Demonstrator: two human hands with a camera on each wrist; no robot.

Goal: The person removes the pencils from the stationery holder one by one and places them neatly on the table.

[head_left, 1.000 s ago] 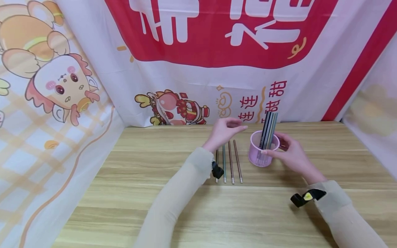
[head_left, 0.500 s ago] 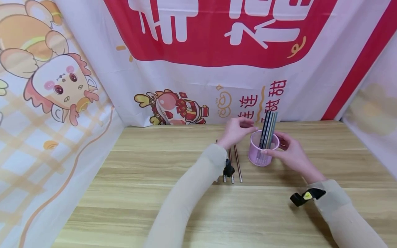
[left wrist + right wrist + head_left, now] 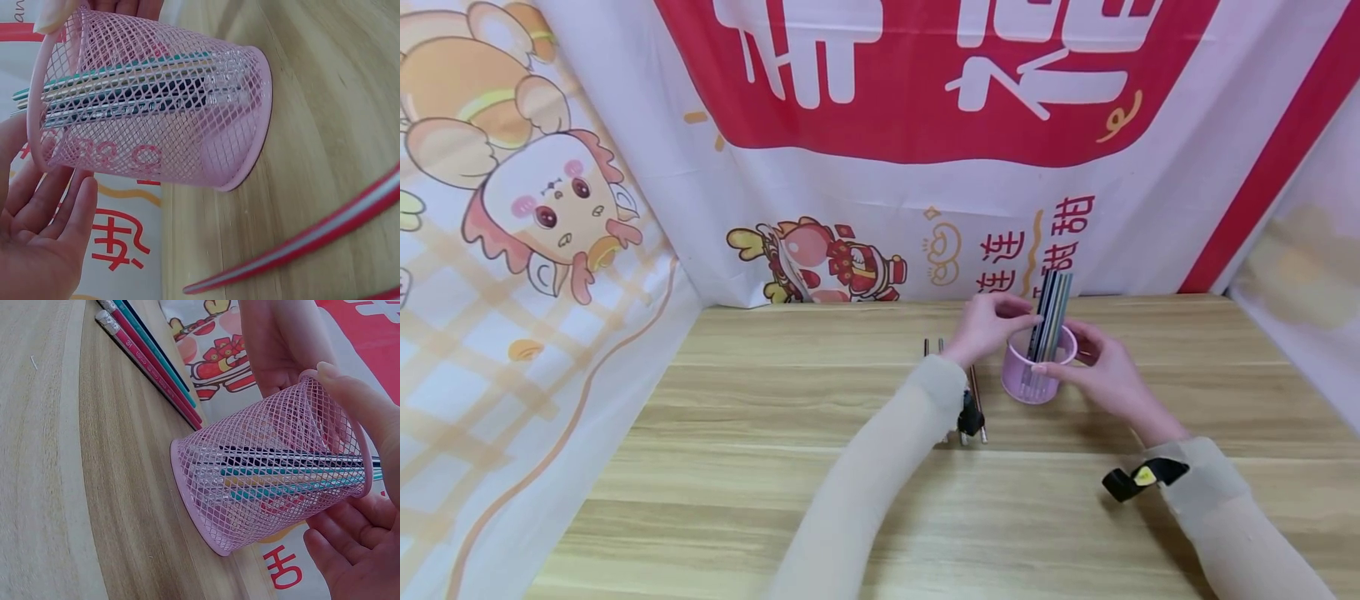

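A pink mesh pencil cup stands upright on the wooden table with a bundle of pencils leaning in it, eraser ends down. My right hand holds the cup by its right side, thumb over the near rim and fingers behind. At the left of the rim is my left hand, its thumb tip close to the bundle and its fingers loosely bent. Whether it touches the pencils I cannot tell. In the left wrist view, the left fingers lie beside the rim, apart from the bundle.
Several loose pencils lie side by side left of the cup, partly hidden under my left forearm. Red and teal pencils show in the right wrist view. A printed cloth hangs behind the table.
My left hand has moved right, from above the loose pencils to the cup's rim beside the bundle. The right hand and the cup have stayed in place.
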